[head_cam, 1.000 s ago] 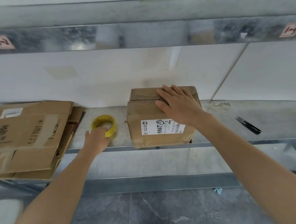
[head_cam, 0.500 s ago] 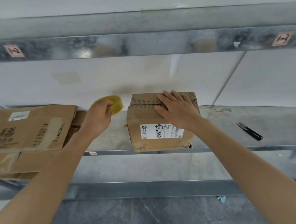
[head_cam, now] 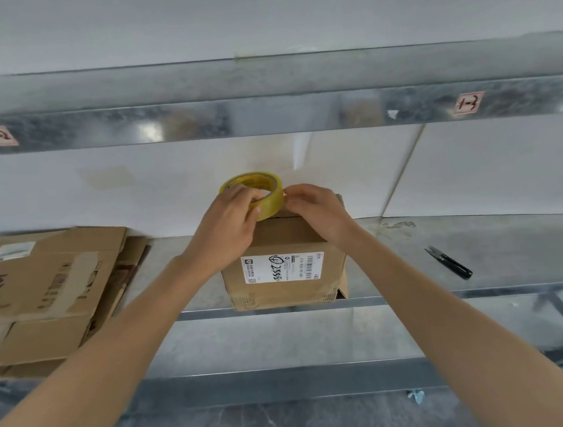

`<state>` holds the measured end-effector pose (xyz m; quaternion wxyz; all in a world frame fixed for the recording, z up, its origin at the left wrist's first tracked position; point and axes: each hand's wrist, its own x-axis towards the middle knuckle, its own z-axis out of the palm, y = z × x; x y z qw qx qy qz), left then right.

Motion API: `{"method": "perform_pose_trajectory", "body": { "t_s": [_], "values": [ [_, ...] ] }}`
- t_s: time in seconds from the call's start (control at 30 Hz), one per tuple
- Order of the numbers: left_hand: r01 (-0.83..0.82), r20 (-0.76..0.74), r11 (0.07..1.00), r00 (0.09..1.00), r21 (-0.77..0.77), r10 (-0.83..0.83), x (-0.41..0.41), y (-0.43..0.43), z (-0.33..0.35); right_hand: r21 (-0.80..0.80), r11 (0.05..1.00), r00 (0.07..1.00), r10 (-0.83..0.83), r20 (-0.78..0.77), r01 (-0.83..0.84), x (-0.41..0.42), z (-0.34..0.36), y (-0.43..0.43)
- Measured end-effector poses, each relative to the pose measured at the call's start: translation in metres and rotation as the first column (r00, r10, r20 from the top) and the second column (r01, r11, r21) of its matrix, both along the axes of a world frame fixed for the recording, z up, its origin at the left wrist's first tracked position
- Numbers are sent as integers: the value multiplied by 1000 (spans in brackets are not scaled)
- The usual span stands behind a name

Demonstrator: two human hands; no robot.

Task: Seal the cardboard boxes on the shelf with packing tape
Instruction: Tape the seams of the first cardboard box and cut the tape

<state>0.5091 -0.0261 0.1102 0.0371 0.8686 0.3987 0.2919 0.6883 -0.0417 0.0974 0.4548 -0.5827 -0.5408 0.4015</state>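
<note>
**Both hands on the roll, hunting for the tape end**

Head view: The roll (head_cam: 261, 204) of yellowish clear tape is held in the air just above the far top edge of the box (head_cam: 284, 275). The box stands at the front lip of the metal shelf (head_cam: 500, 254), with its printed label facing the camera. The left hand (head_cam: 226, 230) grips the roll, its fingers curled over the near rim and the thumb against the outer face. The right hand (head_cam: 319, 209) meets the roll at its right side, thumb and forefinger pinched together on the outer wrap. I cannot tell whether a free end has been lifted yet. Flattened cardboard (head_cam: 43, 288) lies stacked to the left, and black snips (head_cam: 450, 262) lie well apart to the right.

Handling, as a judgement: the roll is light and stiff, and is best held by the core or rim so it can turn. Its film is thin and sticky, and it is likely to split or fold onto itself if it is peeled at an angle. The box looks small, light and worn at the corners, so it may slide toward the lip when tape is pressed on. A flat hand on top would steady it.

Against the earlier frames: the roll was resting on the shelf left of the box under the left hand, and it has since been carried up and across. The right hand, which lay flat on the box top, has left it for the roll. The box has not moved.
</note>
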Motion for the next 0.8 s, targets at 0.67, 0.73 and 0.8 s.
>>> {"method": "perform_pose_trajectory", "body": {
  "t_s": [0.67,0.73,0.8],
  "values": [
    [53,-7,998,999,-30,-53,11,6,-7,42,982,974,-176,-144,183,15,4,5],
    [38,-16,998,999,-48,-39,10,9,-9,62,981,976,-176,-127,185,15,3,5],
    [13,-26,998,1000,-55,-14,9,13,-10,72,977,973,-191,-130,202,15,0,6]
  ]
}}
